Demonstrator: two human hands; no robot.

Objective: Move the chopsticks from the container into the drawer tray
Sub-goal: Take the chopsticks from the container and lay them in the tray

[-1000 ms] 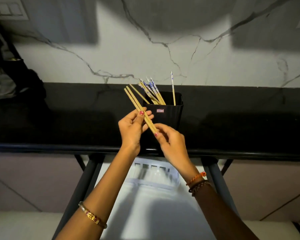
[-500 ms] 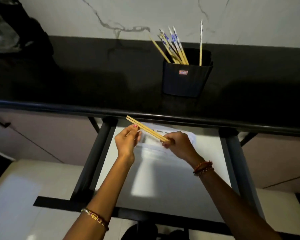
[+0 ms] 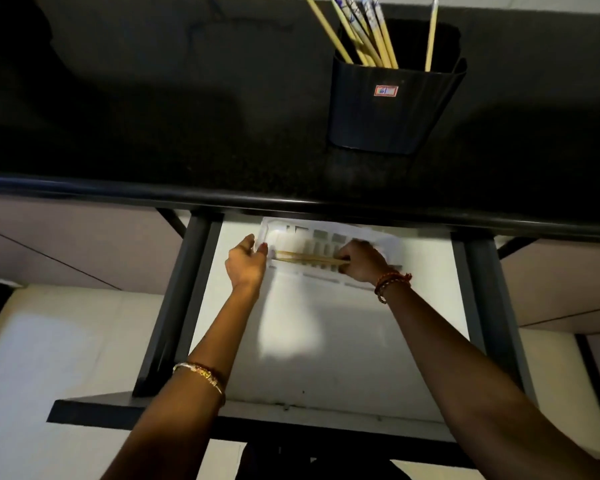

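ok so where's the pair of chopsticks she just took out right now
In the head view, the pair of chopsticks lies crosswise over the white tray in the open drawer, below the counter edge, between the left hand and the right hand, which pinches one end.

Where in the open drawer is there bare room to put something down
The white drawer floor is bare between the tray and the drawer's near edge, crossed only by the forearms. It is crowded at the tray, where both hands hold the chopsticks.

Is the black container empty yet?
No. Several chopsticks still stand in the black container on the counter.
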